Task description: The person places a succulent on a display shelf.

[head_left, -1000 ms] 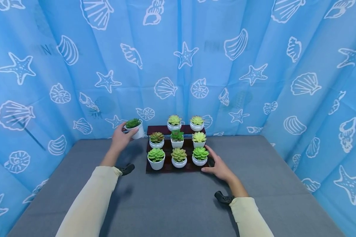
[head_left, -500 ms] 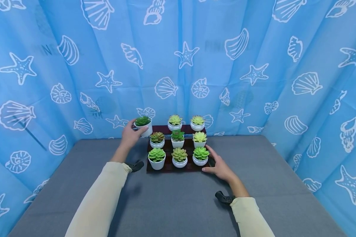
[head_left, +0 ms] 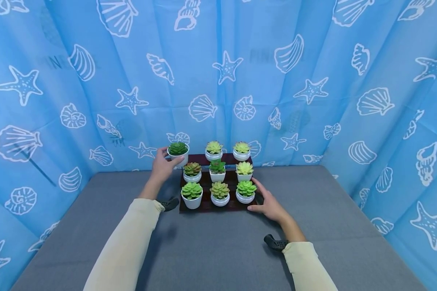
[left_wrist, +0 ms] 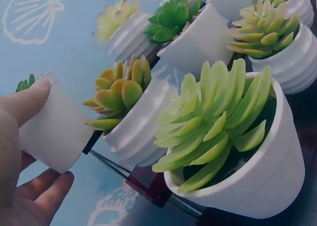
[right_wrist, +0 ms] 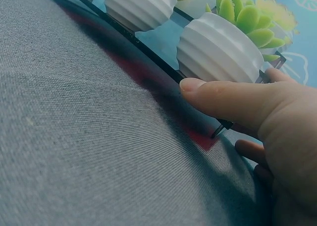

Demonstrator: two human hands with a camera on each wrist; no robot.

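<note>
My left hand grips a potted succulent, dark green in a white pot, at the left end of a dark red tiered stand. In the left wrist view the thumb lies high on the white pot, with fingertips at its base. At the stand's front right corner, my right hand holds the edge. The right wrist view has the thumb on the front rim, fingers round the side. Nearest to it is a bright green succulent in a ribbed white pot.
Several other potted succulents fill the tiers: two pale ones on top, a reddish one at middle left, a light green one at lower left. A grey cloth covers the table. Behind hangs a blue shell-print curtain.
My left hand has carried the potted succulent rightward to the stand's top left end, and the pot now sits more upright in the grip. The right hand stays at the stand's corner.
</note>
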